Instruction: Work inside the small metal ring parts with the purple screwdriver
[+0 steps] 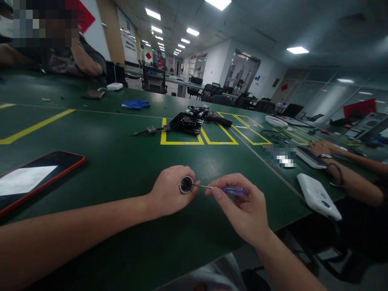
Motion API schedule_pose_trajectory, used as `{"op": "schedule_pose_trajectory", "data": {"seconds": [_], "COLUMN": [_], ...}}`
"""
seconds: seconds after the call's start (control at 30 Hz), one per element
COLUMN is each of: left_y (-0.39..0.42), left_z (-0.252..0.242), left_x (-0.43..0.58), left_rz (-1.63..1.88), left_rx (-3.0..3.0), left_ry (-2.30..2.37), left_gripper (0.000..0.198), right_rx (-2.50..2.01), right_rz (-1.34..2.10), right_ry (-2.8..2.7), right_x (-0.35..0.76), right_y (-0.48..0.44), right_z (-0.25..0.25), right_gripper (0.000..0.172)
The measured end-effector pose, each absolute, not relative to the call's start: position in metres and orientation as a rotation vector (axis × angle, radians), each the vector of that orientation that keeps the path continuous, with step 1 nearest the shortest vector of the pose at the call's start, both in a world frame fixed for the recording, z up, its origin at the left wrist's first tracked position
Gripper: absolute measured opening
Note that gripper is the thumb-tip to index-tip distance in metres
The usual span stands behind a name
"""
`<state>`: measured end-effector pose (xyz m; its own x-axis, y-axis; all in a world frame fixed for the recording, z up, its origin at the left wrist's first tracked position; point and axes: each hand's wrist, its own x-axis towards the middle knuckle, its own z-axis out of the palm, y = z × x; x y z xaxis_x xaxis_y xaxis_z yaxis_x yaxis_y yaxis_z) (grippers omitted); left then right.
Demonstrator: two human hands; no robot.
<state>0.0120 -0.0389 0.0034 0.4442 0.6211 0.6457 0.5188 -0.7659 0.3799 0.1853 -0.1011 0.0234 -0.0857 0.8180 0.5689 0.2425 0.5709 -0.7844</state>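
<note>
My left hand (171,190) is wrapped round a small dark cylindrical part (186,184) with a pale metal rim. Its open round end faces me, and the rest is hidden in the fist. In my right hand (242,206) is a screwdriver (235,190) with a clear purple handle, pinched between thumb and fingers. The thin metal shaft points left, and its tip is at the rim of the cylindrical part. Whether the tip touches the inside I cannot tell. Both hands are just above the green table (127,161).
Ahead lie a black packet (186,123), a pointed metal tool (148,130), dark metal parts (198,110) and a blue glove (136,104). A phone (39,173) lies left, a white device (319,196) right. A co-worker's arm (354,161) rests at right; another person (72,56) sits across.
</note>
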Motion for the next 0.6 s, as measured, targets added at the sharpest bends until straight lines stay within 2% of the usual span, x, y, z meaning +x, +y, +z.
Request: {"op": "schedule_pose_trajectory", "data": {"seconds": [0.2, 0.6], "left_y": [-0.04, -0.04], "left_z": [0.006, 0.002], "left_x": [0.014, 0.016], "left_rz": [1.225, 1.222], "left_rx": [2.505, 2.474], "left_ry": [1.129, 1.132], "left_gripper": [0.014, 0.013], "right_rx": [-0.905, -0.878], "right_rz": [0.826, 1.017], "right_ry": [-1.307, -0.988], "right_x": [0.174, 0.17], "right_y": [-0.109, -0.111], "right_z": [0.01, -0.01], "right_gripper": [0.006, 0.008]}}
